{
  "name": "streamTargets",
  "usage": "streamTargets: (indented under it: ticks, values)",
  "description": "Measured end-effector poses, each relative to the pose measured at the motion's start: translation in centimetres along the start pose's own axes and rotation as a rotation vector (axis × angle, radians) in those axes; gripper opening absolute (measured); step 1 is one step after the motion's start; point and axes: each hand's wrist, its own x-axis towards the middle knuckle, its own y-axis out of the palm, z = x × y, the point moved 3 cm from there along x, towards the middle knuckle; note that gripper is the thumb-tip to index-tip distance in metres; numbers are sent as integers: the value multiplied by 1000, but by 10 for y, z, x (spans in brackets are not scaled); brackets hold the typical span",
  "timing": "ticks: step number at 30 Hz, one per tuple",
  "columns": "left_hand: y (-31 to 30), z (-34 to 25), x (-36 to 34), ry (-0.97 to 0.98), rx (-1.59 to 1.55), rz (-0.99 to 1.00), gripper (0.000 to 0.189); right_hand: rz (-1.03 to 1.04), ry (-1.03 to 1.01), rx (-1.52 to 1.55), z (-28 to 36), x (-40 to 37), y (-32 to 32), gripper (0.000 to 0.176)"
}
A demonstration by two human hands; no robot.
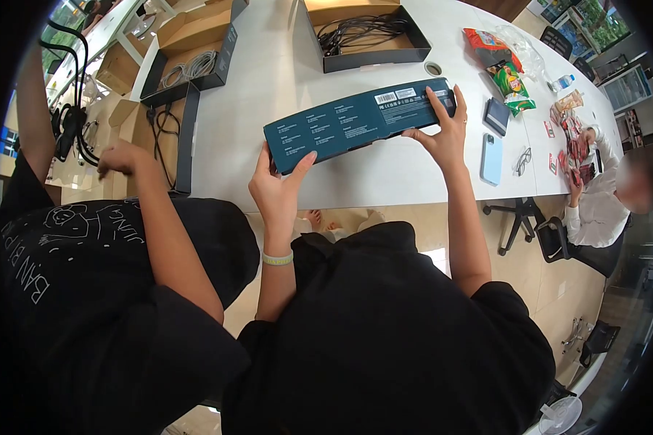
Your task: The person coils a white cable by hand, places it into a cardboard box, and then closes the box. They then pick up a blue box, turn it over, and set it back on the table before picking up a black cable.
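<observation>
A long dark teal box [355, 125] with white print and barcode labels is held up over the white table [268, 80], tilted a little, its right end higher. My left hand [277, 190] grips its left end, the thumb on the printed face. At the right end, my right hand [446, 130] holds it between thumb and fingers. Behind the held box stands an open black box [413, 55] with black cables [363, 32] inside. A roll of tape [433, 69] lies just beyond the held box's right end.
At left, a co-worker's hand [121, 158] is near hanging black cables and open boxes [221, 69]. Snack bags [511, 87], a dark notebook [496, 116], a light blue phone [492, 158] and glasses [522, 161] lie right. Another person [598, 199] sits far right.
</observation>
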Motion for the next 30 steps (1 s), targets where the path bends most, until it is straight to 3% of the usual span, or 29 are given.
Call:
streamTargets:
  ticks: [9, 18, 20, 24, 27, 30]
  values:
    - [-11, -17, 1, 28, 247, -84, 44, 27, -31, 54, 8, 10, 1, 73]
    - [-11, 8, 1, 85, 264, -164, 56, 47, 59, 96, 16, 8, 3, 72]
    - [-12, 14, 1, 189, 328, -219, 58, 68, 93, 132, 17, 7, 2, 73]
    - [-11, 20, 14, 133, -24, -142, 61, 73, 67, 108, 14, 13, 14, 74]
    - [-15, 16, 23, 108, 22, -114, 62, 135, 140, 95, 19, 16, 20, 87]
    - [-16, 28, 26, 158, 49, -135, 61, 83, 101, -29, 23, 14, 19, 87]
